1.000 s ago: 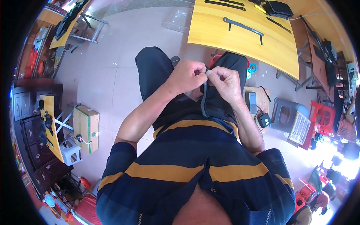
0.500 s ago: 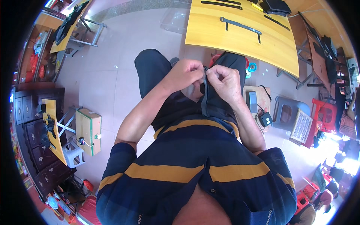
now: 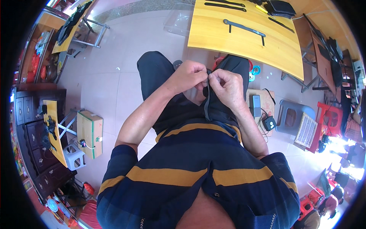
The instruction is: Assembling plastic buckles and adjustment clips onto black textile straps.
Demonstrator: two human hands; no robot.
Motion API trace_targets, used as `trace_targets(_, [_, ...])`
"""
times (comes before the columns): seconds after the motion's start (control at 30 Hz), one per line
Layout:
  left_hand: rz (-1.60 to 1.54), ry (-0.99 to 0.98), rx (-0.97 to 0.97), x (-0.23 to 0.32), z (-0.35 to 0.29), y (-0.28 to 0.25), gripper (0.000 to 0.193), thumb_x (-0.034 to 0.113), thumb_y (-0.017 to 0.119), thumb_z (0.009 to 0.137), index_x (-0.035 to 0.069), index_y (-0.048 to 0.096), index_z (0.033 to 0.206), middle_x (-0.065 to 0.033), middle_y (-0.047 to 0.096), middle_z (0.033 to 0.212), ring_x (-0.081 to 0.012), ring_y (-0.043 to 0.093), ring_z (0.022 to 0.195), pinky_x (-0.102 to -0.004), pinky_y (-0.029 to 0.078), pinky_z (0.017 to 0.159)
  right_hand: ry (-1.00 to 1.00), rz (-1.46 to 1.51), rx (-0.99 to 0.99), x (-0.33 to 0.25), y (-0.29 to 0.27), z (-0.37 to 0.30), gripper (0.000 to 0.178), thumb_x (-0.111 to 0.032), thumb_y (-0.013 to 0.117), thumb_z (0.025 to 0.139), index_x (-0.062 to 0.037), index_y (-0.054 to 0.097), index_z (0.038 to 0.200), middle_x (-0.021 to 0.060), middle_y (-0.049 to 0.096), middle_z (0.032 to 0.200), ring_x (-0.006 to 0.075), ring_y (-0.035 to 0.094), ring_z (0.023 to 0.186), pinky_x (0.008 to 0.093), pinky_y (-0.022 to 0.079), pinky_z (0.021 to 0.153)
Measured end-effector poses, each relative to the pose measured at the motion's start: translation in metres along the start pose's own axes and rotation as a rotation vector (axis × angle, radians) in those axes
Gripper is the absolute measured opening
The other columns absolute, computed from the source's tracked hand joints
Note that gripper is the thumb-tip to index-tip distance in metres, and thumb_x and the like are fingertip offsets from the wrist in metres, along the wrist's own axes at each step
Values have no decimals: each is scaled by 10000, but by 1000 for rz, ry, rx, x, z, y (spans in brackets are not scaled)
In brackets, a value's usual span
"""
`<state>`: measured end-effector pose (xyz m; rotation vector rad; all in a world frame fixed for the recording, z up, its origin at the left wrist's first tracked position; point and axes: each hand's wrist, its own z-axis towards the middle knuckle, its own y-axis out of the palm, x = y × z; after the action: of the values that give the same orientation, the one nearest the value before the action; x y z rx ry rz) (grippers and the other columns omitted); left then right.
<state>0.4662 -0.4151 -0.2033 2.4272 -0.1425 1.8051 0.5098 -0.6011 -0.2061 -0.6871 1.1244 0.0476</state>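
Observation:
Over my lap, my left hand [image 3: 192, 75] and my right hand [image 3: 227, 84] meet with thumbs and fingers pinched together. Between them they grip a narrow dark strap [image 3: 207, 105], whose tail hangs down toward my belly. The upper end of the strap is mostly covered by my fingertips. On the yellow table [image 3: 213, 42] ahead lies a similar grey strap [image 3: 244, 27] with two short black tabs pointing toward me. Further back on the tabletop are long black straps [image 3: 225, 6].
A black pouch-like stack [image 3: 280, 8] and a yellow-handled tool [image 3: 261, 8] lie at the table's far right. To my right are a phone [image 3: 255, 105] on cardboard, a black adapter [image 3: 269, 123] and a grey stool [image 3: 291, 116]. A cardboard box [image 3: 90, 134] stands left. People sit at lower right.
Both hands stay pinched on the strap, with only a slight shift of the right fingers. The hanging tail has swung a little. The view has moved slightly.

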Motion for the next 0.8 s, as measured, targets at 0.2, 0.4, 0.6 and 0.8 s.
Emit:
trace_targets(0.2, [18, 17, 12, 2, -1, 1, 214, 105, 529, 904, 9, 625, 738, -79, 673, 720, -110, 647, 606, -242, 530, 586, -14, -37, 26, 3, 4, -1, 131, -94, 689, 856, -14, 662, 756, 88, 606, 607, 159, 588, 528, 295, 460, 514])
trace_targets(0.4, [31, 35, 33, 1, -2, 2, 179, 98, 529, 872, 36, 614, 728, -39, 649, 710, -87, 625, 606, -231, 489, 516, -31, -44, 46, 6, 7, -2, 100, -68, 687, 866, 4, 680, 797, 69, 615, 614, 87, 567, 535, 256, 450, 518])
trace_targets(0.6, [71, 67, 47, 4, -6, 6, 193, 87, 520, 892, 5, 611, 743, -60, 650, 695, -105, 626, 590, -251, 514, 572, 18, 107, 68, 6, 8, -2, 163, -105, 680, 877, -9, 663, 748, 78, 589, 572, 131, 585, 505, 283, 454, 497])
trace_targets(0.8, [168, 145, 115, -1, -7, 12, 190, 89, 529, 884, 21, 588, 717, -12, 602, 652, -70, 578, 560, -230, 465, 520, 116, 189, 16, 3, 5, -1, 250, -151, 686, 928, 4, 661, 734, 35, 551, 522, 44, 518, 496, 243, 401, 464])
